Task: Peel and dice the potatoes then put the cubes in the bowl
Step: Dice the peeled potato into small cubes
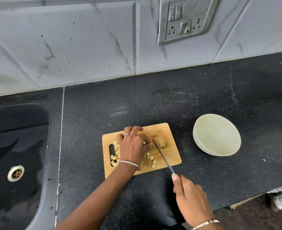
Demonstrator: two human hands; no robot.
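My right hand (189, 199) grips the knife (162, 155), its tip just left of the potato (161, 141) near the board's (173, 156) far right corner. My left hand (133, 145) covers cubes (151, 157); I cannot tell its grasp.

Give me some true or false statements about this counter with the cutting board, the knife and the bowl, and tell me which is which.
1. The bowl already holds potato cubes. False: it is empty; the potato cubes lie on the cutting board.
2. The right hand holds the knife. True.
3. The left hand is over the cubes on the cutting board. True.
4. The sink is to the right of the cutting board. False: it is to the left; the bowl is on the right.
5. A larger potato piece lies on the board beyond the knife tip. True.
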